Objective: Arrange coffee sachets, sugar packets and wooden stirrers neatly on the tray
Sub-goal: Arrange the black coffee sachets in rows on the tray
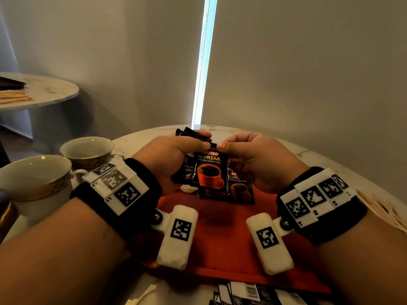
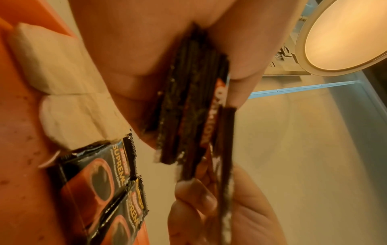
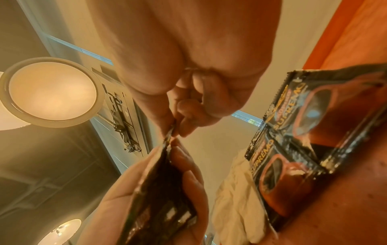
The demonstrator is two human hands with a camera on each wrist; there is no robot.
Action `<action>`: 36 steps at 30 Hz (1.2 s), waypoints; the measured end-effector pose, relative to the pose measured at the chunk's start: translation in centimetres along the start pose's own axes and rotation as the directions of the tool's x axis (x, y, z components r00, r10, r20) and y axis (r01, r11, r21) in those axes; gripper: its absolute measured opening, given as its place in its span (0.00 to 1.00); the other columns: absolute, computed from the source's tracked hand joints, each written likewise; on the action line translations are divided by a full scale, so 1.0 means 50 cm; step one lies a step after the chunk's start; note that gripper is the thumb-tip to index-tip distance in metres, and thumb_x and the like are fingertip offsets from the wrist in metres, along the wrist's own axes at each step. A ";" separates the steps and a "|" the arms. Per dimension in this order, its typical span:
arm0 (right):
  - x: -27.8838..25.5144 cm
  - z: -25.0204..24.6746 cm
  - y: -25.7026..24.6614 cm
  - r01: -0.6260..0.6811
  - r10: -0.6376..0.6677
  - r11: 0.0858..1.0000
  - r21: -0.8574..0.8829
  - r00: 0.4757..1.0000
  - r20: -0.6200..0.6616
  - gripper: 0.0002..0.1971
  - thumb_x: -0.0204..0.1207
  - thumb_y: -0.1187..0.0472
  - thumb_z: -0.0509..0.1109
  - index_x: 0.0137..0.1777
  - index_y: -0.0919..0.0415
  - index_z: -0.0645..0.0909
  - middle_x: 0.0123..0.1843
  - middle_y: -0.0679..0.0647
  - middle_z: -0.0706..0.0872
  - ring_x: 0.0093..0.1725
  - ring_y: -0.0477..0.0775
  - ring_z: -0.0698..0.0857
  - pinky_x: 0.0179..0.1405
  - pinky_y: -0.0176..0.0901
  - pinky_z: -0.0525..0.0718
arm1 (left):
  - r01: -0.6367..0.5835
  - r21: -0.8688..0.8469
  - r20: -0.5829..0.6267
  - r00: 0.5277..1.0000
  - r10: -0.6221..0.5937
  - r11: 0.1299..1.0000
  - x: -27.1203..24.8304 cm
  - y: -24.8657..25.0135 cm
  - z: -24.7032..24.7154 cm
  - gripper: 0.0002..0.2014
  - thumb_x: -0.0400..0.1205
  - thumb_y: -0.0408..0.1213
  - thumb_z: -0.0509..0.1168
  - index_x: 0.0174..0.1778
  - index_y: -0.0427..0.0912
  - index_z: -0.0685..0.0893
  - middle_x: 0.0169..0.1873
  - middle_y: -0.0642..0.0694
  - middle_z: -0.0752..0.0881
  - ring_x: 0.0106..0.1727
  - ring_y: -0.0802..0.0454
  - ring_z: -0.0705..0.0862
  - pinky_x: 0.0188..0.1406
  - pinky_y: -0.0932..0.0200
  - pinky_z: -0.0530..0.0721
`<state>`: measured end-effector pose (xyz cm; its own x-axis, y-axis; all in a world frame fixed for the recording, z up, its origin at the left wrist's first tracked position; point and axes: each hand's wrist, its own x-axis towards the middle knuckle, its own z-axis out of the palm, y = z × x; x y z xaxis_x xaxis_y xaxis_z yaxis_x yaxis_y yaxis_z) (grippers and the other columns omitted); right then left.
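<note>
Above the red tray [image 1: 220,238], my left hand [image 1: 206,140] grips a fanned stack of black coffee sachets [image 1: 193,133], seen edge-on in the left wrist view [image 2: 188,107]. With thumb and forefinger, my right hand [image 1: 222,144] pinches the top edge of the front sachet [image 1: 211,172], which hangs upright with its red cup print facing me. Two more sachets [image 2: 100,182] lie overlapped on the tray's far part, next to white sugar packets [image 2: 62,82]. Wooden stirrers [image 1: 385,214] lie on the table at the right, off the tray.
Two gold-trimmed cups [image 1: 88,150] [image 1: 33,175] stand left of the tray on the marble table [image 1: 308,155]. More sachets [image 1: 253,293] lie back-up by the near edge. A second round table [image 1: 44,91] at the back left holds more stirrers [image 1: 13,97].
</note>
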<state>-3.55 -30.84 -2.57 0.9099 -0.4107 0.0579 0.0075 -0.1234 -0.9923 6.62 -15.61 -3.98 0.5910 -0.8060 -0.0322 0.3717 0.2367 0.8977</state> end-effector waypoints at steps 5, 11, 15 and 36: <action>0.013 -0.012 0.012 -0.021 0.019 1.000 -0.017 0.994 -0.108 0.06 0.78 0.71 0.73 0.40 0.63 0.83 0.30 0.56 0.84 0.22 0.47 0.73 0.15 0.35 0.68 | 0.117 0.031 -0.175 0.978 -0.110 0.993 0.005 0.010 -0.011 0.08 0.81 0.42 0.69 0.50 0.41 0.82 0.44 0.44 0.84 0.38 0.48 0.84 0.41 0.53 0.81; 0.020 -0.025 0.037 -0.156 0.140 0.975 -0.158 0.984 -0.111 0.03 0.78 0.72 0.72 0.44 0.66 0.85 0.35 0.62 0.84 0.26 0.51 0.76 0.18 0.39 0.73 | 0.248 0.066 -0.193 0.953 -0.232 0.966 -0.006 0.024 -0.002 0.03 0.80 0.39 0.65 0.44 0.45 0.78 0.33 0.48 0.78 0.33 0.52 0.77 0.36 0.53 0.82; 0.017 -0.016 0.038 -0.194 0.174 0.939 -0.284 0.980 -0.094 0.02 0.77 0.69 0.75 0.43 0.64 0.87 0.39 0.68 0.84 0.31 0.60 0.76 0.23 0.43 0.74 | 0.322 0.090 -0.157 0.939 -0.306 0.942 -0.009 0.014 0.007 0.04 0.80 0.37 0.64 0.48 0.44 0.78 0.33 0.47 0.78 0.34 0.50 0.78 0.37 0.45 0.85; 0.016 -0.009 0.027 -0.109 0.047 0.831 -0.545 0.991 -0.126 0.05 0.75 0.65 0.79 0.45 0.53 0.92 0.44 0.58 0.93 0.38 0.53 0.87 0.43 0.50 0.89 | 0.401 0.090 -0.251 0.895 -0.369 0.912 -0.004 -0.006 0.011 0.07 0.80 0.39 0.66 0.48 0.40 0.80 0.37 0.46 0.80 0.37 0.49 0.81 0.49 0.32 0.85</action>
<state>-2.98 -31.76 -3.83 0.8499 -0.5264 0.0246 -0.3188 -0.5507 -0.7714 6.01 -15.84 -3.99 0.5718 -0.6724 -0.4701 0.5110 -0.1564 0.8452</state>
